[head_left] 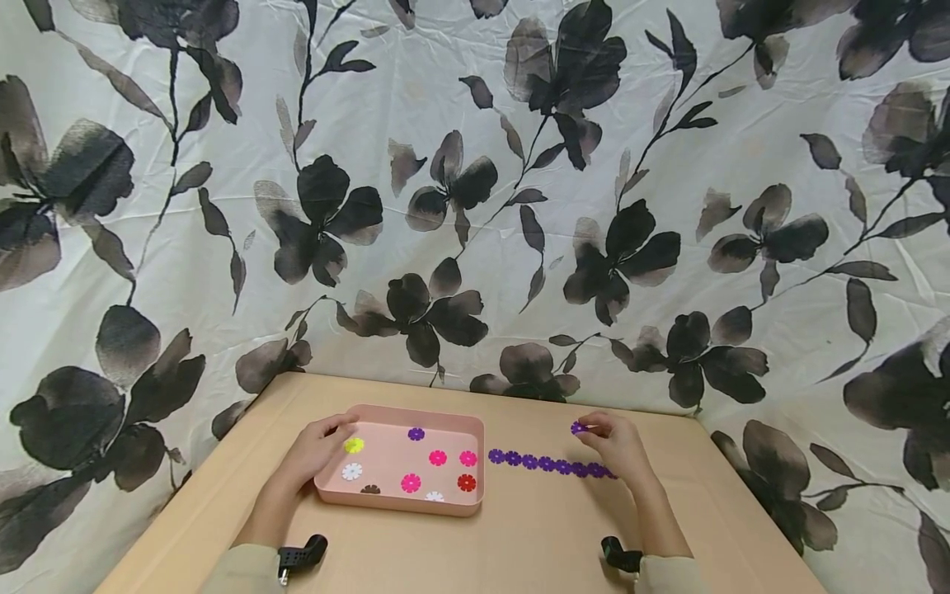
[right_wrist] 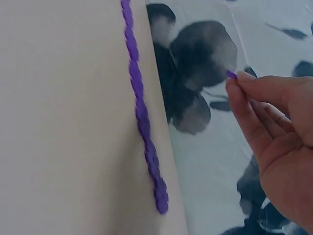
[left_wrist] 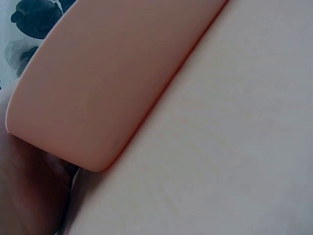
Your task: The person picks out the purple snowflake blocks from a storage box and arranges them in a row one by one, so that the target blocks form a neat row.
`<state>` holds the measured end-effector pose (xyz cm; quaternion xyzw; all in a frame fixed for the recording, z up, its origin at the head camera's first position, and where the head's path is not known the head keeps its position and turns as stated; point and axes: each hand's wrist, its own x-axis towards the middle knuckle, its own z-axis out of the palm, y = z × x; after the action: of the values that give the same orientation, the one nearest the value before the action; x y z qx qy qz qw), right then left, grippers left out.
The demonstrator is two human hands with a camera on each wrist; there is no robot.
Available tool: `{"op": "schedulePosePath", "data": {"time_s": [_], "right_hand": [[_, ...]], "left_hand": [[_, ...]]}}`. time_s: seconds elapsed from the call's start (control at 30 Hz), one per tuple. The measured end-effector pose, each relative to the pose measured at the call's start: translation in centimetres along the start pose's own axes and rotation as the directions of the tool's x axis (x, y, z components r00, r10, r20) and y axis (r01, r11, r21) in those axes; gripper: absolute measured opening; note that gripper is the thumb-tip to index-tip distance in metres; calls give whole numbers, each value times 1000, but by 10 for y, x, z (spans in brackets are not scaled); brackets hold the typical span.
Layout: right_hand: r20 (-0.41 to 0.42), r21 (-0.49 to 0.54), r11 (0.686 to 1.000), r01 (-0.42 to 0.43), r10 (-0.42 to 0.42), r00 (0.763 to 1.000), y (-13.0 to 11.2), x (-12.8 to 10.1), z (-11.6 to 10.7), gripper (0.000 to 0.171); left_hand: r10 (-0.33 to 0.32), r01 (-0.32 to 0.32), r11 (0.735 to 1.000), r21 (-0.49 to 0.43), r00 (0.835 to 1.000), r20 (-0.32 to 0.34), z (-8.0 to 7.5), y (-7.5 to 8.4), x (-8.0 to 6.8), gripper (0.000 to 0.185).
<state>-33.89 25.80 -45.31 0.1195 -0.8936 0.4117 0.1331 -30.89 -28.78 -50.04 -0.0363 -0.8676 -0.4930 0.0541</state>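
Between the thumb and fingertips of my right hand (head_left: pixel 618 445) is a small purple flower-shaped piece (head_left: pixel 578 427), held up above the table. In the right wrist view only a sliver of that piece (right_wrist: pixel 231 74) shows at the fingertips. Just below the hand, a row of several purple flower pieces (head_left: pixel 546 464) runs rightward from beside the pink tray (head_left: pixel 401 500). My left hand (head_left: pixel 315 452) grips the tray's left side, its fingers over the rim. The left wrist view shows the tray's outer wall (left_wrist: pixel 107 88), with part of the hand behind it.
Inside the tray lie loose flower pieces: a purple one (head_left: pixel 416 433), a yellow one (head_left: pixel 354 445), a red one (head_left: pixel 466 483), a brown one (head_left: pixel 370 489), and several pink and white ones. The wooden table (head_left: pixel 534 544) meets a floral cloth (head_left: pixel 445 247) behind it.
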Motion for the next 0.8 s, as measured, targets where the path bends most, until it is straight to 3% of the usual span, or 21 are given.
{"op": "schedulePosePath", "data": {"time_s": [0.3, 0.8], "right_hand": [[27, -10, 997, -77, 77, 997, 17, -4, -24, 21], [57, -61, 990, -124, 127, 990, 37, -15, -39, 23]], "left_hand": [[-25, 25, 999, -21, 1000, 2, 1, 1, -1, 50], [-7, 7, 1000, 6, 1000, 6, 0, -1, 0, 51]]}}
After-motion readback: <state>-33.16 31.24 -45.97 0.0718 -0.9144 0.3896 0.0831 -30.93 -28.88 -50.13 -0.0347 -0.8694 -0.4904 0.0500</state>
